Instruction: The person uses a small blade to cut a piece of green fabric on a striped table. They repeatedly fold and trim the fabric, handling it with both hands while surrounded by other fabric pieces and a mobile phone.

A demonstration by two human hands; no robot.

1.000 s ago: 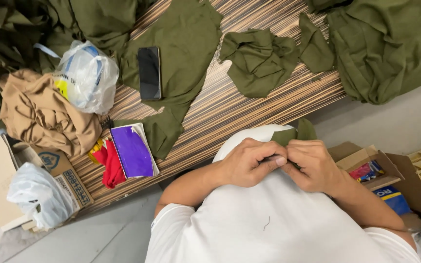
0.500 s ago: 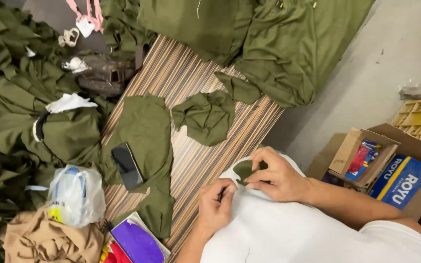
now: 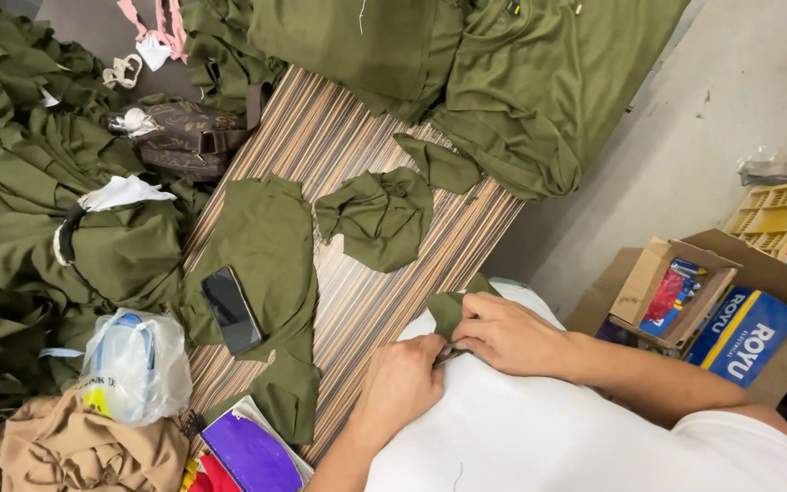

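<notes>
Cloth scrap (image 3: 451,310), olive, sits pinched between fingers of the right hand (image 3: 512,335) and left hand (image 3: 403,384) over the lap, at five o'clock of the striped table (image 3: 366,301), close for fine work

1. A phone (image 3: 230,310) is laid on a flat cloth piece (image 3: 266,246) near the table's (image 3: 339,137) left edge.
2. A crumpled cloth piece (image 3: 378,217) is placed just right of it, mid-table.
3. A fabric heap (image 3: 521,82) is draped over the far right corner.
4. A bag (image 3: 189,137) is set at the far left edge.
5. A cloth scrap (image 3: 449,310) is held between both hands (image 3: 403,383) (image 3: 512,335) beyond the near edge.
</notes>
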